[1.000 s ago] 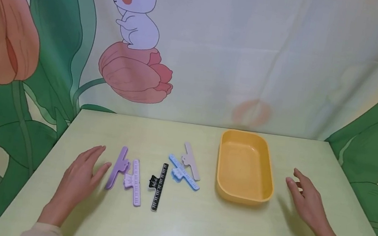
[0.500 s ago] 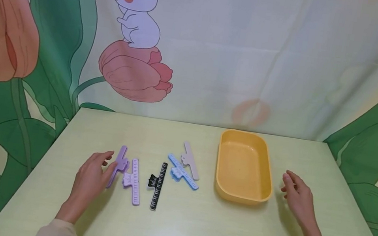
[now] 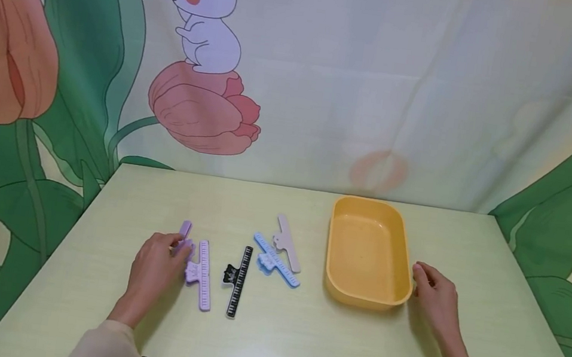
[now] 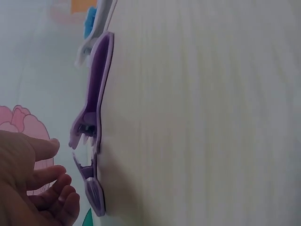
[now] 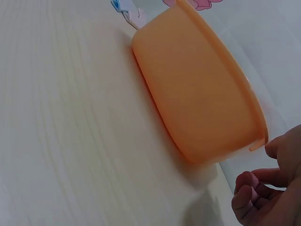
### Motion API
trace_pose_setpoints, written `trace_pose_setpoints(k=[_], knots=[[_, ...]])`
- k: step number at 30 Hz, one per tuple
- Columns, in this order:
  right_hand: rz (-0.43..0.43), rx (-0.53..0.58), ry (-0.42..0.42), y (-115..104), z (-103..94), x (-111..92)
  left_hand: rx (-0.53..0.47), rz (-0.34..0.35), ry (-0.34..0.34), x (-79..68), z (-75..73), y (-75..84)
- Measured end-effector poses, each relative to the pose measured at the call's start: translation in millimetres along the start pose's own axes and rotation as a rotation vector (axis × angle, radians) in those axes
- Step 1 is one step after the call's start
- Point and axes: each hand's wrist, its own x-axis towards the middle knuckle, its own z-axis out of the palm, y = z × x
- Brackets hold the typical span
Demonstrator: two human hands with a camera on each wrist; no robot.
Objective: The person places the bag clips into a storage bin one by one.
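Observation:
My left hand (image 3: 170, 249) lies over the near end of a dark purple clip (image 3: 185, 229) on the pale green table (image 3: 296, 349). In the left wrist view its fingers (image 4: 47, 176) are loosely curled beside the clip (image 4: 96, 92), with a small gap showing. My right hand (image 3: 422, 278) is at the right rim of a yellow tray (image 3: 365, 297), which holds nothing. In the right wrist view its fingertips (image 5: 249, 188) sit just below the tray's rim (image 5: 256, 141); I cannot tell if they touch.
Right of the purple clip lie a lilac ruler clip (image 3: 203, 279), a black piano-key clip (image 3: 237, 280), a blue clip (image 3: 275, 266) and a beige clip (image 3: 288, 244). A printed cloth backdrop (image 3: 330, 88) hangs behind the table's far edge.
Both hands moved inward. The left hand slid right onto the near end of the purple clip. The right hand moved left up to the tray's rim.

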Motion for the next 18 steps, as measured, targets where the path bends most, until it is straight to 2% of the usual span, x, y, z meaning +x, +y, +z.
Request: trace_pose_setpoints(k=[8,14,18], knots=[[0.002,0.091,-0.009,-3.1,5.5,-3.1,0.055,-0.032,-0.028,5.2,9.5,2.2],[-0.003,0.058,0.003,-7.4,6.6,-2.1,0.056,-0.026,-0.019,7.1,9.0,3.6],[0.003,0.04,0.006,-8.1,8.9,-1.5,0.047,-0.038,-0.038,8.2,8.9,3.7]])
